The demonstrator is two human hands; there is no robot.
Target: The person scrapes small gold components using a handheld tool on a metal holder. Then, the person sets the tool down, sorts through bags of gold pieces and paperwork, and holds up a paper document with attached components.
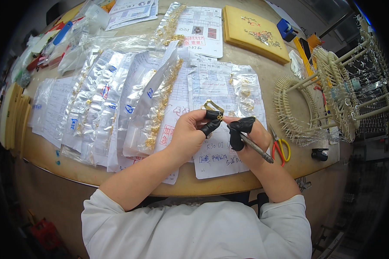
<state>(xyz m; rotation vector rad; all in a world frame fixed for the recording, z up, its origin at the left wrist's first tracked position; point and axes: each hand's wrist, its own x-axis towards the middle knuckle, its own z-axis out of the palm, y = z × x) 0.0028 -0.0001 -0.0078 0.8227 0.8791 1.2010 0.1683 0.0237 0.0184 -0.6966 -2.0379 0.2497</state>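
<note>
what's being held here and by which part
The grip of the right hand is around a grey rod-like tool, away from its protruding lower end. The grip of the left hand has a small gold-coloured piece; which part, I cannot tell.

A broad, tan tabletop (216, 184) with a worn, darkened edge stretches across the room, its outline bowed by the wide lens. Pale light glazes its upper surface. Below lies a dull brown floor (65, 203), dim toward the corners; a grey, shadowed background fills the upper right.
</note>
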